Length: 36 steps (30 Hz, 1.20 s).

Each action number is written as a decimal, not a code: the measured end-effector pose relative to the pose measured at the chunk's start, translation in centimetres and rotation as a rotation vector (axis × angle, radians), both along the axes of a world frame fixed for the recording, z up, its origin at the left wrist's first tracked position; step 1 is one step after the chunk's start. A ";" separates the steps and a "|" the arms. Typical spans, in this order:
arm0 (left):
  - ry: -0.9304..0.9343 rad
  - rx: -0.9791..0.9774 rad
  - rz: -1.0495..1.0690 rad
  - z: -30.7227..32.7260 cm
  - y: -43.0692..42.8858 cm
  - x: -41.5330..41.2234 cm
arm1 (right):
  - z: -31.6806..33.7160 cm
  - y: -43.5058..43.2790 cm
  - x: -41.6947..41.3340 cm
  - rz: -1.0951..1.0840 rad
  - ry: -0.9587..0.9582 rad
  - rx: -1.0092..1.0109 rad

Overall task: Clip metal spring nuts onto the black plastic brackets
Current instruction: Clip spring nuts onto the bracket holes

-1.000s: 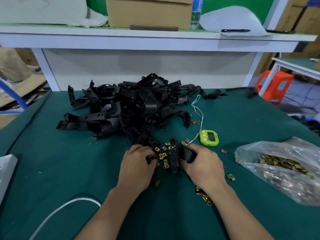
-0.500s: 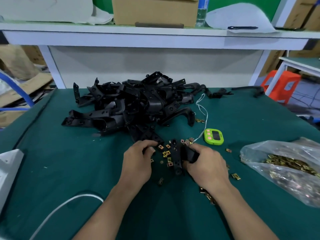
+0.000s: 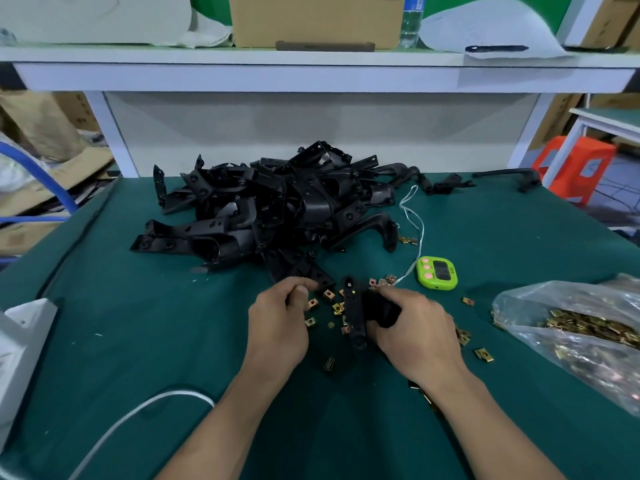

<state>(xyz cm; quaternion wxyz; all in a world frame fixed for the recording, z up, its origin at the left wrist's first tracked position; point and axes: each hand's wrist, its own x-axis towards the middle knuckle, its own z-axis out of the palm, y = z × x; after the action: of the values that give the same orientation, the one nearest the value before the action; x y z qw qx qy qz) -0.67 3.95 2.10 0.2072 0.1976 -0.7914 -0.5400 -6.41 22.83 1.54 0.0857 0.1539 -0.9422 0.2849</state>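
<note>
While the right hand (image 3: 415, 327) clamps the seemingly stiff, light bracket (image 3: 355, 313) by its thick end, the left hand (image 3: 278, 320) curls its fingers, contents hidden.

Both bare forearms are reaching forward from the lower edge, angling toward each other. The left hand (image 3: 278, 322) is lying knuckles-up, its fingers curling under and its thumb pressing against the index finger; whether it is pinching anything cannot be told. The right hand (image 3: 414, 332) is gripping a black bracket (image 3: 354, 311), its fingers wrapping over the bracket's right side.
</note>
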 end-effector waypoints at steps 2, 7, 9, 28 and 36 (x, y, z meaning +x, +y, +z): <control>-0.019 0.019 -0.022 0.3 0.0 0.1 | 0.0 0.0 0.0 0.005 -0.010 0.004; -0.017 0.238 -0.199 0.9 0.7 0.3 | -0.1 0.1 -0.2 0.018 0.001 -0.009; -0.045 0.244 -0.206 0.7 0.9 0.3 | -0.1 0.1 -0.3 0.019 -0.009 -0.006; -0.088 0.718 -0.367 0.9 0.2 1.1 | 0.2 0.3 0.0 0.020 -0.073 -0.113; -0.066 0.568 -0.398 1.0 0.6 0.4 | 0.5 0.2 0.1 0.072 -0.017 -0.049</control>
<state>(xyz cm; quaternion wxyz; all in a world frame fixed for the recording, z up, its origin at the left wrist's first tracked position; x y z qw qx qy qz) -0.31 4.59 3.13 0.0088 0.1066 -0.6388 -0.7619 -6.28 23.00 2.01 0.0711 0.1830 -0.9296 0.3120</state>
